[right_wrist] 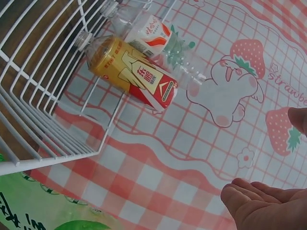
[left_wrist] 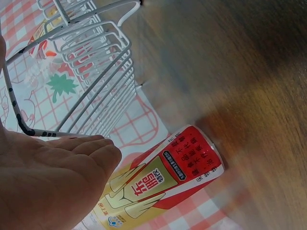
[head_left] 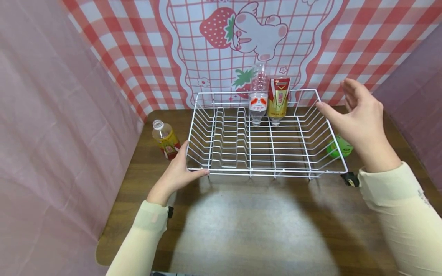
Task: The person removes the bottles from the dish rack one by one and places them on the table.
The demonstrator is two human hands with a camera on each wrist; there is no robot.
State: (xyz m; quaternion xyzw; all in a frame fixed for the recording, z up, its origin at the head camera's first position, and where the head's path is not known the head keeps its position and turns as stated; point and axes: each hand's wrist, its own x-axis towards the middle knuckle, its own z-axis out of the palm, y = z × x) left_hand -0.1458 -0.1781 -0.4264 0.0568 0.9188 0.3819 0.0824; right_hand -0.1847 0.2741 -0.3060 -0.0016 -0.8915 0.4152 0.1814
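A white wire dish rack (head_left: pixel 262 172) stands on the wooden table. My left hand (head_left: pixel 176 172) is at its front left corner, thumb along the front rim and straight fingers at the left side. To the right, my right hand (head_left: pixel 362 119) is raised with thumb and fingers spread, holding nothing; the right wrist view shows it apart from the rack. Two bottles lean neck down at the rack's back: a clear bottle (head_left: pixel 258 99) with a white and red label, and a yellow and red bottle (head_left: pixel 278 99). Another yellow and red bottle (left_wrist: pixel 158 177) stands upright beside my left hand.
Right of the rack, partly behind its wires, lies a green item (head_left: pixel 340 147) with dark writing. A red checked cloth (head_left: pixel 131 50) with strawberry prints hangs behind the table (head_left: pixel 248 226). Pink curtains (head_left: pixel 62 126) close off both sides.
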